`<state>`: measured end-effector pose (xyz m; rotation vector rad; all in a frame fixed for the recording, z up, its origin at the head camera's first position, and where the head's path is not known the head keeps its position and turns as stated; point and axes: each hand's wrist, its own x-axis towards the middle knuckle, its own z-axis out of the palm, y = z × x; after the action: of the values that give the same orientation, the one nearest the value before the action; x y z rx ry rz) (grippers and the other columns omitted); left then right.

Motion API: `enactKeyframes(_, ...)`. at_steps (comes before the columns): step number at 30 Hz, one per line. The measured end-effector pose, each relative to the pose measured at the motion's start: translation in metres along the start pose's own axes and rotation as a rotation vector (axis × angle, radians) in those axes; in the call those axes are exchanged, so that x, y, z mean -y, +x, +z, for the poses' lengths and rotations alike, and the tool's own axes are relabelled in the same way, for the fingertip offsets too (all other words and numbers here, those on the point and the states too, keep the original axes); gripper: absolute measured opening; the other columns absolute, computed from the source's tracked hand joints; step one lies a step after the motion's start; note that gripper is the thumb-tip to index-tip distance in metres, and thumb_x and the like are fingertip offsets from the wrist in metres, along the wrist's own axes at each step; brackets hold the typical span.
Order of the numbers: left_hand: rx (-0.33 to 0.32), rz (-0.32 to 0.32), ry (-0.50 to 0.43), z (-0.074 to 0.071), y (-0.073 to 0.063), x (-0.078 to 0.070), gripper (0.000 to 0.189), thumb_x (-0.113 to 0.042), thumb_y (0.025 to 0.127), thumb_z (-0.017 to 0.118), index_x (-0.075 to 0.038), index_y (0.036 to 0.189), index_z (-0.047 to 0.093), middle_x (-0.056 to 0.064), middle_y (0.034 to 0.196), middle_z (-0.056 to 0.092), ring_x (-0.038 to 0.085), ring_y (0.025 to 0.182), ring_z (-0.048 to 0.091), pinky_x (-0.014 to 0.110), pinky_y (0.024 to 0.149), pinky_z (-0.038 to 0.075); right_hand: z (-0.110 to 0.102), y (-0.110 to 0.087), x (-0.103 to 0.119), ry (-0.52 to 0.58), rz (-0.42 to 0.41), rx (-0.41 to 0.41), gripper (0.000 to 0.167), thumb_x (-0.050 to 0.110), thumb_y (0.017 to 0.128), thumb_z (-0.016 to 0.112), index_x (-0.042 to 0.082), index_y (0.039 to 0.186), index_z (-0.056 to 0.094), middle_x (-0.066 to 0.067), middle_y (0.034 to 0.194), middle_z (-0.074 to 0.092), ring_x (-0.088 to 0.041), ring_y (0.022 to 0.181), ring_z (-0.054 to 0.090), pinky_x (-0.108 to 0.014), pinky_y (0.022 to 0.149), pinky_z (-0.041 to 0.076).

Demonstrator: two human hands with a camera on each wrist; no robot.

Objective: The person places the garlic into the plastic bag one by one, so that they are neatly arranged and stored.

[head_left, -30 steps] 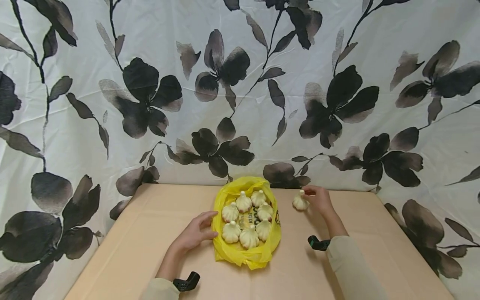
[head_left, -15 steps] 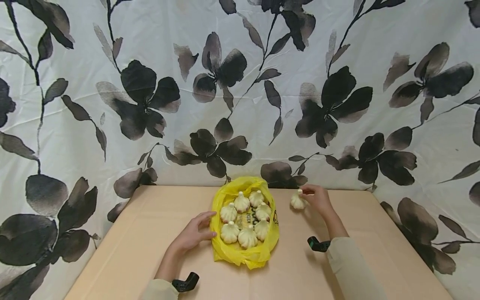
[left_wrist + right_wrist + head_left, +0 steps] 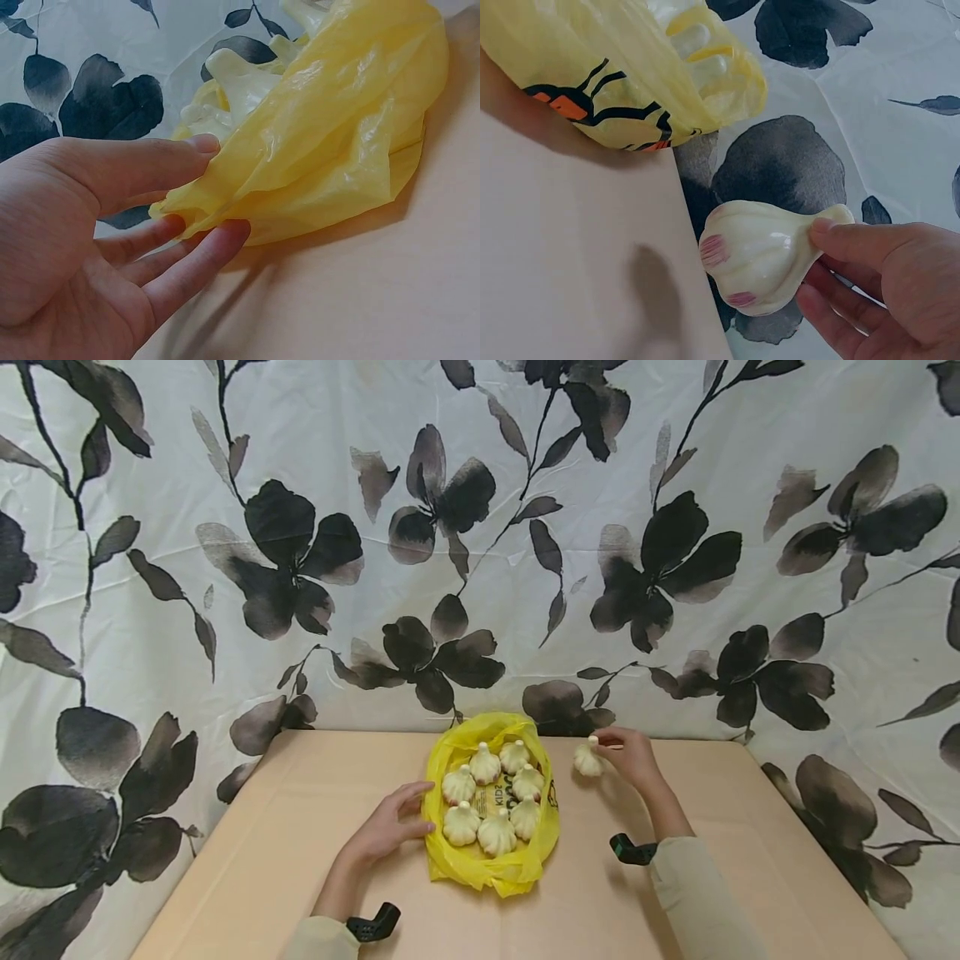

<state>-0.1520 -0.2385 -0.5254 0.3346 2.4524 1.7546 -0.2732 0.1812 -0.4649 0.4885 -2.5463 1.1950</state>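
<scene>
My right hand (image 3: 632,760) pinches a garlic bulb (image 3: 757,255) by its neck, to the right of the bag. The bulb is glossy and cream white with purplish patches, its round body hanging below the fingers. On the bag's left side, my left hand (image 3: 386,822) holds the edge of the yellow plastic bag (image 3: 330,142), thumb on one side of a fold and fingertips on the other. The bag's mouth is rolled wide. Inside it, several garlic bulbs (image 3: 497,833) stand in a ring with necks up, and printed letters show on the bag between them.
A peach-coloured table (image 3: 262,827) carries the bag near its far edge. Behind it hangs a white cloth (image 3: 555,568) with dark flowers. A black wrist device (image 3: 372,923) sits on the left wrist and another black device (image 3: 632,850) on the right.
My right hand has moved slightly left toward the bag with the garlic bulb in its fingers. The left hand and the bag keep their places.
</scene>
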Motion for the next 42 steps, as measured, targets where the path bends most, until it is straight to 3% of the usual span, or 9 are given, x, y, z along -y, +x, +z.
enactKeyframes(18,-0.029,-0.004,0.015,0.012,-0.014,-0.003,0.066,-0.018,0.083,0.076,-0.013,0.142,0.047,0.013,0.153,0.035,0.042,0.134,0.042,0.059,0.11,0.035,-0.012,-0.012,0.029,0.034,-0.026,-0.002,0.022,0.006,0.083,0.074,0.003,0.104,0.072,-0.017,0.101,0.072,-0.032,0.092,0.068,-0.043,0.08,0.058)
enactKeyframes(30,-0.034,-0.01,0.032,0.014,-0.016,-0.01,0.067,-0.021,0.081,0.077,-0.016,0.141,0.048,0.01,0.153,0.035,0.042,0.136,0.041,0.06,0.11,0.034,-0.01,-0.021,0.05,0.096,-0.018,0.032,0.02,0.01,0.084,0.073,0.007,0.104,0.072,-0.013,0.101,0.072,-0.029,0.095,0.067,-0.045,0.084,0.057)
enactKeyframes(42,-0.043,-0.005,0.044,0.017,-0.027,-0.017,0.067,-0.018,0.082,0.076,-0.014,0.142,0.047,0.012,0.154,0.034,0.044,0.135,0.042,0.058,0.11,0.036,-0.005,-0.03,0.072,0.114,-0.025,0.058,0.019,0.01,0.085,0.073,0.008,0.104,0.072,-0.012,0.101,0.073,-0.028,0.095,0.068,-0.044,0.084,0.058)
